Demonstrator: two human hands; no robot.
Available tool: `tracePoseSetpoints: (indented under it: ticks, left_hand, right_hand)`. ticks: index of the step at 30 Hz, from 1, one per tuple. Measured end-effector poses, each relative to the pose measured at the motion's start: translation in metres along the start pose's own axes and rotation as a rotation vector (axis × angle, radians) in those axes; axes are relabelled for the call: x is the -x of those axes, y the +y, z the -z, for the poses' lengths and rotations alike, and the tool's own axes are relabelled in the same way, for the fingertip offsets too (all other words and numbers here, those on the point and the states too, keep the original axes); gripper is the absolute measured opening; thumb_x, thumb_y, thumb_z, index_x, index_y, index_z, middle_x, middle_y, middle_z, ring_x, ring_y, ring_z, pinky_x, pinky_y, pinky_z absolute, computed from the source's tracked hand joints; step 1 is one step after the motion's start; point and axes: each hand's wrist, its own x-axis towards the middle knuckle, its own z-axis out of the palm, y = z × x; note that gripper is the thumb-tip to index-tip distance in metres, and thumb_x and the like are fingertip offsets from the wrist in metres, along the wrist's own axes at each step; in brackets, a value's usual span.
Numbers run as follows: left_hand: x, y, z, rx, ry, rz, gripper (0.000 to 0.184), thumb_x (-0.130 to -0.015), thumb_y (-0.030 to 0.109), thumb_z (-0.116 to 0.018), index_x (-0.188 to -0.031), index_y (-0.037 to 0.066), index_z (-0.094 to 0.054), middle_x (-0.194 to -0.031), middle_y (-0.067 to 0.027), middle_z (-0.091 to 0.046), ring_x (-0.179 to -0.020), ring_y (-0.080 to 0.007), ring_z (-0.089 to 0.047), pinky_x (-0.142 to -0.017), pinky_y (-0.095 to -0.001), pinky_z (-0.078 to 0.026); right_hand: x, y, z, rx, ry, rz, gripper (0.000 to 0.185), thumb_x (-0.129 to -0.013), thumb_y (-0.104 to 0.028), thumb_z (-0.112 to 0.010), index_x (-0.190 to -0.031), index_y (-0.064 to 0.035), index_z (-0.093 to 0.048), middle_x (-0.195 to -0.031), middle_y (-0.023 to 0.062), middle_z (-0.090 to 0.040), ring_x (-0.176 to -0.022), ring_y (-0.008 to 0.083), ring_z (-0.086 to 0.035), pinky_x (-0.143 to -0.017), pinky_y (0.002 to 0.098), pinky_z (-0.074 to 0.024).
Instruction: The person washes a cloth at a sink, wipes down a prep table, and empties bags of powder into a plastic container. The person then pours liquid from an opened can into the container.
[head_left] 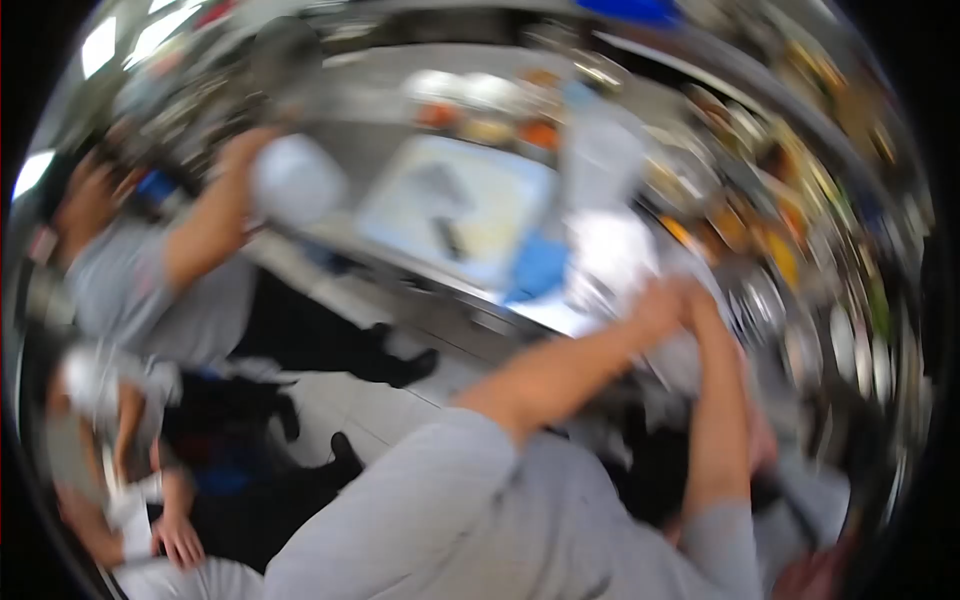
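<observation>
Probably handling white bundle point(606, 258) near counter point(362, 145) edge with left hand point(654, 309) and right hand point(690, 290), finger closure untellable through blur, likely needing steadiness next.

No text, label, brand, number or sign is legible in the head view; blur covers the containers point(487, 92), the cutting board point(510, 200) and the grey shirt point(440, 510); any markings there cannot be read.

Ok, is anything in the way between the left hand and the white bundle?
Nothing visible is: the left hand is right by the white bundle, and the blue item lies on the bundle's other side. Blur hides whether hand and bundle touch.
</observation>
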Motion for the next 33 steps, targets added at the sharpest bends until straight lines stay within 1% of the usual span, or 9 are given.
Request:
tracePoseSetpoints:
  ticks: [1,2,4,9,11,14,19,24,33]
  left_hand:
    - [-0.001,-0.01,-0.005,-0.067,0.064,-0.073,0.035,-0.091,0.03,-0.064,-0.118,0.009,-0.073,-0.143,-0.0129,-0.057,-0.135,-0.033,-0.051,-0.104,-0.068,-0.04]
    - [-0.006,-0.016,0.008,-0.121,-0.071,-0.077,0.037,-0.095,0.033,-0.061,-0.123,0.011,-0.071,-0.149,-0.0118,-0.054,-0.138,-0.033,-0.049,-0.103,-0.0678,-0.041]
    - [-0.01,-0.007,0.05,-0.184,-0.163,0.0,0.038,-0.1,0.033,-0.056,-0.131,0.016,-0.068,-0.157,-0.0051,-0.046,-0.144,-0.025,-0.041,-0.102,-0.0627,-0.043]
    - [-0.01,-0.028,0.078,-0.239,-0.258,-0.013,0.043,-0.1,0.03,-0.052,-0.139,0.018,-0.065,-0.161,-0.0019,-0.04,-0.147,-0.0196,-0.035,-0.103,-0.0591,-0.039]
    - [-0.018,-0.03,0.073,-0.22,-0.292,-0.024,0.044,-0.098,0.027,-0.053,-0.14,0.018,-0.064,-0.162,-0.0017,-0.039,-0.148,-0.019,-0.034,-0.104,-0.0584,-0.038]
    - [-0.025,-0.044,0.071,-0.226,-0.284,-0.005,0.037,-0.097,0.022,-0.053,-0.13,0.016,-0.07,-0.155,0.0008,-0.044,-0.142,-0.0147,-0.038,-0.101,-0.0568,-0.038]
    - [-0.032,-0.062,0.075,-0.082,-0.342,-0.083,0.041,-0.092,0.018,-0.056,-0.13,0.014,-0.069,-0.153,0.0007,-0.046,-0.145,-0.0169,-0.036,-0.102,-0.0568,-0.038]
    - [-0.058,-0.074,0.078,0.031,-0.429,-0.171,0.04,-0.092,0.021,-0.059,-0.131,0.016,-0.068,-0.143,-0.0033,-0.055,-0.139,-0.0225,-0.046,-0.101,-0.0592,-0.042]
    - [-0.071,-0.048,0.102,0.015,-0.381,-0.41,0.033,-0.092,0.025,-0.066,-0.124,0.021,-0.073,-0.129,-0.0057,-0.063,-0.128,-0.0269,-0.055,-0.096,-0.0569,-0.046]
  right_hand:
    - [0.025,-0.006,-0.012,-0.067,0.355,-0.087,0.047,-0.087,-0.034,-0.074,-0.125,-0.0082,-0.069,-0.133,0.021,-0.066,-0.119,0.0398,-0.064,-0.102,0.0498,-0.0495]
    - [0.054,-0.034,0.021,-0.214,0.393,-0.189,0.047,-0.086,-0.031,-0.077,-0.125,-0.007,-0.068,-0.135,0.022,-0.065,-0.121,0.04,-0.063,-0.102,0.0504,-0.0495]
    - [0.078,-0.049,0.039,-0.158,0.298,-0.276,0.031,-0.085,-0.019,-0.072,-0.114,-0.0074,-0.069,-0.111,0.022,-0.073,-0.107,0.041,-0.07,-0.092,0.0505,-0.055]
    - [0.114,-0.094,0.065,-0.084,0.306,-0.312,0.023,-0.083,-0.011,-0.069,-0.105,-0.0108,-0.075,-0.106,0.0183,-0.075,-0.104,0.0372,-0.071,-0.09,0.0458,-0.0566]
    - [0.119,-0.088,0.065,-0.146,0.261,-0.388,0.038,-0.078,-0.009,-0.074,-0.116,-0.0098,-0.073,-0.116,0.0164,-0.073,-0.112,0.0368,-0.068,-0.098,0.0454,-0.0537]
    - [0.129,-0.072,0.056,-0.173,0.317,-0.328,0.035,-0.075,-0.013,-0.076,-0.111,-0.0117,-0.076,-0.112,0.0144,-0.075,-0.107,0.0355,-0.07,-0.096,0.0458,-0.0539]
    - [0.147,-0.076,0.059,-0.215,0.324,-0.378,0.036,-0.075,-0.014,-0.075,-0.111,-0.0103,-0.075,-0.117,0.011,-0.074,-0.112,0.0333,-0.067,-0.11,0.0445,-0.0455]
    - [0.143,-0.097,0.05,-0.129,0.395,-0.558,0.034,-0.08,-0.012,-0.075,-0.114,-0.0141,-0.072,-0.116,0.0061,-0.072,-0.118,0.0267,-0.065,-0.119,0.0576,-0.0336]
    - [0.173,-0.145,0.038,-0.008,0.762,-0.86,0.054,-0.078,-0.026,-0.085,-0.129,-0.0147,-0.069,-0.135,0.0088,-0.064,-0.13,0.0313,-0.055,-0.114,0.0559,-0.0363]
